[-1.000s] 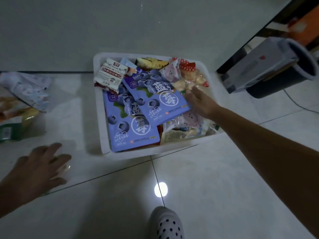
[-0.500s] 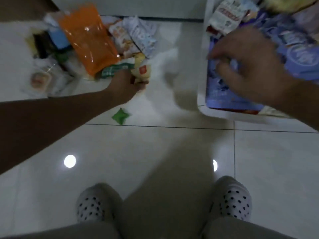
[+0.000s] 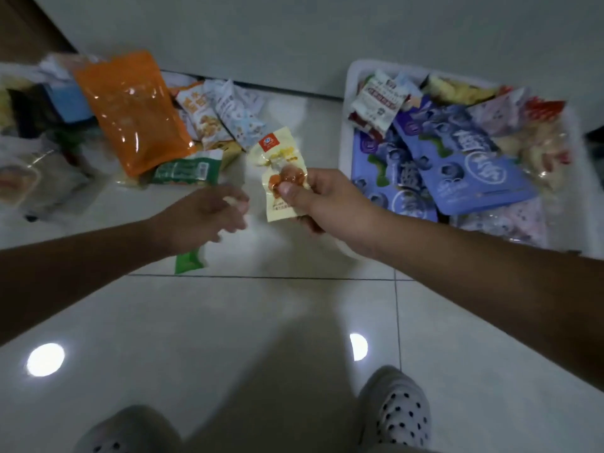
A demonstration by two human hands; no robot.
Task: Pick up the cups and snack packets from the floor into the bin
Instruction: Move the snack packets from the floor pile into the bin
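**Tiled floor (image 3: 228, 322), light packet in hand**

Your right hand (image 3: 330, 204) pinches the yellow snack packet (image 3: 281, 158) just left of the white bin (image 3: 347, 125). It seems light, soft and slippery; better hold its flat edge. Your left hand (image 3: 209, 217) is blurred, so I cannot tell its grip.

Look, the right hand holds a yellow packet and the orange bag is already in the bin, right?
Not quite. The right hand does hold the yellow packet, but the orange bag is not in the bin; it lies on the floor to the bin's left, as the head view shows.
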